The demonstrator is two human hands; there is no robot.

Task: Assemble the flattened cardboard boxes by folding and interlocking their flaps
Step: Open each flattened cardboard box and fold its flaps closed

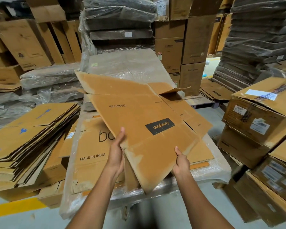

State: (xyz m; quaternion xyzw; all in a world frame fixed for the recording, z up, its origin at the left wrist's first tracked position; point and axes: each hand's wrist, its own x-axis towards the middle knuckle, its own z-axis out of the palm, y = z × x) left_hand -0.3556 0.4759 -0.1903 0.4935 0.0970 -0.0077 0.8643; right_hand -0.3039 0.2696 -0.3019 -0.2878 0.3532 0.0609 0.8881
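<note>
Both arms reach forward: left hand (116, 152) and right hand (180, 162) each grip the flattened box's (139, 116) near edge, thumbs on top.

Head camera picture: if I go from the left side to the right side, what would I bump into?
Stack of flat boxes → left hand → Crompton box held up in the middle → right hand → stacked full boxes with labels.
</note>
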